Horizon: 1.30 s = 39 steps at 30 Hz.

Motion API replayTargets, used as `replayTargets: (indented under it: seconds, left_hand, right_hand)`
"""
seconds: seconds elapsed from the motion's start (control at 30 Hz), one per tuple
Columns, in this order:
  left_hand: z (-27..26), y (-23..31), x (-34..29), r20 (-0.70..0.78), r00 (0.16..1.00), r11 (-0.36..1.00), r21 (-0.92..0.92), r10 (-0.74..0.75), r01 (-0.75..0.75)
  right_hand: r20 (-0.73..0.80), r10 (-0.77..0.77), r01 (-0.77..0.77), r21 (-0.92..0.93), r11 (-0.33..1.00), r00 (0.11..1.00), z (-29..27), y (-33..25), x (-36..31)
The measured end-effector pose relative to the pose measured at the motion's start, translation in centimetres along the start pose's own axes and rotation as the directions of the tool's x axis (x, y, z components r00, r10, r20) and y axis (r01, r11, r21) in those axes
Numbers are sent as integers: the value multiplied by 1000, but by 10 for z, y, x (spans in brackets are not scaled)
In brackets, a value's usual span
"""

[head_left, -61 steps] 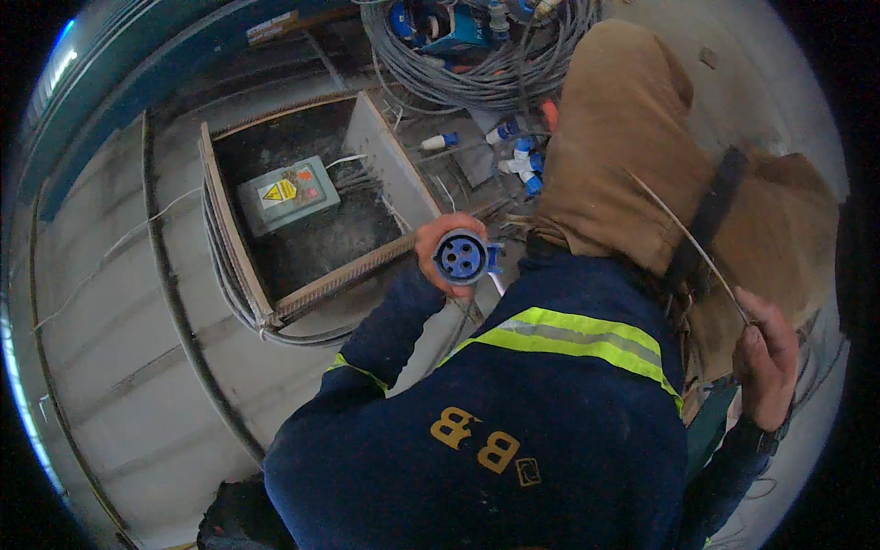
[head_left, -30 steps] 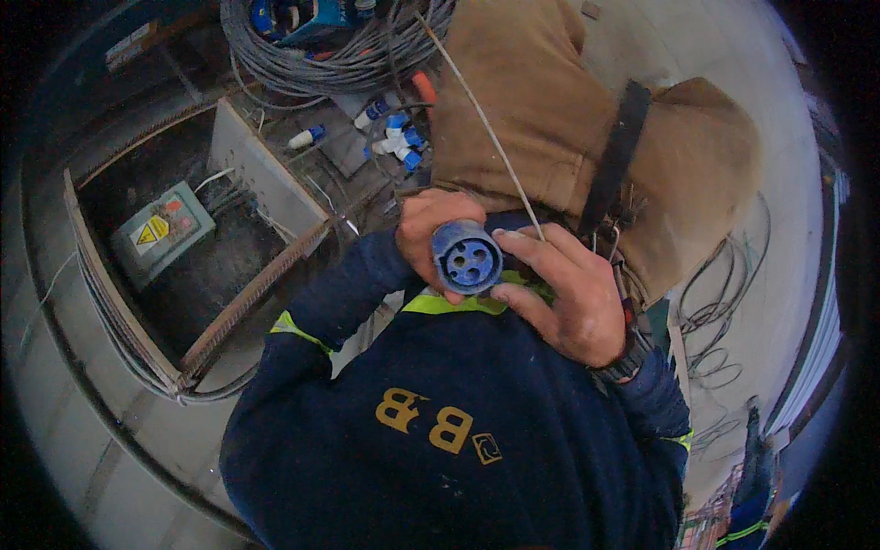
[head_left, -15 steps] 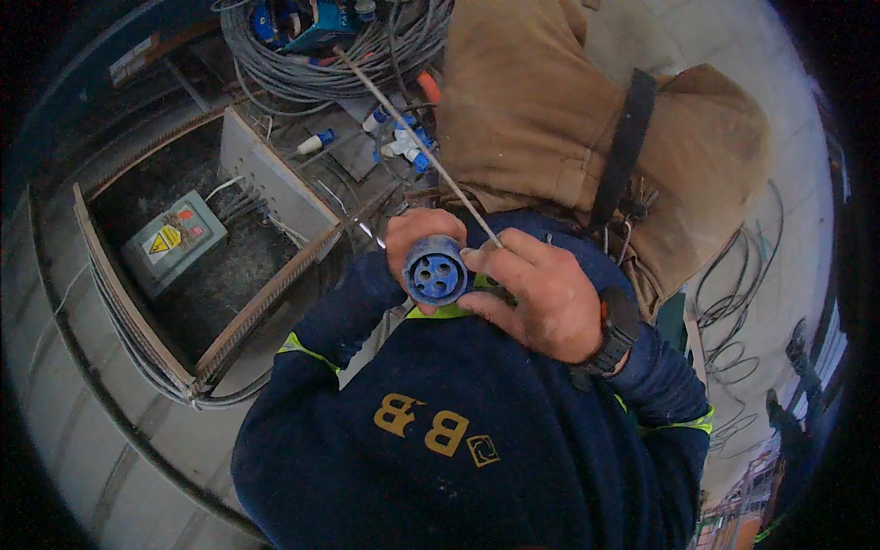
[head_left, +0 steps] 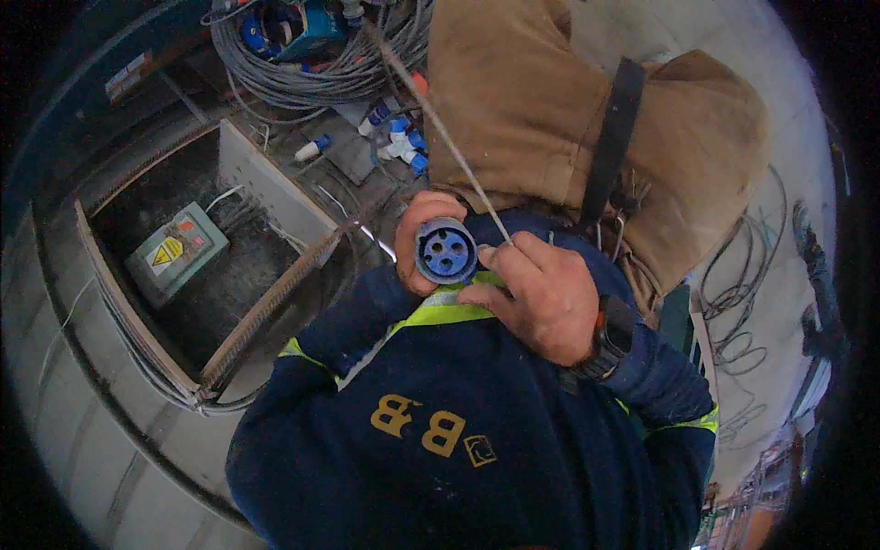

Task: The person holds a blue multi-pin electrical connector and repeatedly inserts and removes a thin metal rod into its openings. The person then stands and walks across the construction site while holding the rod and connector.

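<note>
Head view: at ctr. we see the blue socket [head_left: 446, 255], the left hand's [head_left: 414, 217] fingers wrapped round it from 9 o'clock; its holed face points up, prob. so we can look in. The right hand [head_left: 545, 293], at approx. 4 o'clock, holds a thin rod [head_left: 449, 142] slanting toward 11, near end hidden in the fingers; its thumb and fingertip, slightly parted, lie at the socket's rim, perhaps steadying it (contact: can't tell). At 9: grey box [head_left: 195, 246] inside an open crate [head_left: 261, 179], presumably for shelter. Near 11: plugs [head_left: 313, 148], cable coil [head_left: 266, 87]. Writing: yellow warning sticker [head_left: 167, 250] on the box; gold letters [head_left: 444, 433] on the dark jumper [head_left: 458, 500]; pale tag [head_left: 128, 78] at 10, illegible.
</note>
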<state>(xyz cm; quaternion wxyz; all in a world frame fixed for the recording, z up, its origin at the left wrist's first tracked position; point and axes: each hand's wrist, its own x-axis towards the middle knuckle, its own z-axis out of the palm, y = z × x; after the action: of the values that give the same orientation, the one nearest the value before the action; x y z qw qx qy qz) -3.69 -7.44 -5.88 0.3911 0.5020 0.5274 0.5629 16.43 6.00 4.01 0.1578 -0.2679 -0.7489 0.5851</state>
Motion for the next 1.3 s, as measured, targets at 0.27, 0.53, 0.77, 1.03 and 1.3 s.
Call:
replayTargets:
  seconds: [0.27,0.53,0.77,1.03,1.3]
  left_hand:
    - [-11,74,32,193,874,890,-9,-447,457]
    - [-19,60,24,253,696,538,-478,-672,694]
    - [-14,57,63,330,545,457,-309,-771,834]
    - [-3,79,51,-143,964,974,-68,-224,216]
    - [25,109,38,-140,955,917,274,-260,290]
  right_hand:
    - [88,-128,87,373,924,988,0,13,16]
    - [104,-331,280,338,899,938,6,20,49]
    - [-57,-290,294,265,918,955,23,36,47]
    - [-83,-260,273,346,898,962,28,33,38]
    - [-127,-288,314,315,896,949,32,38,37]
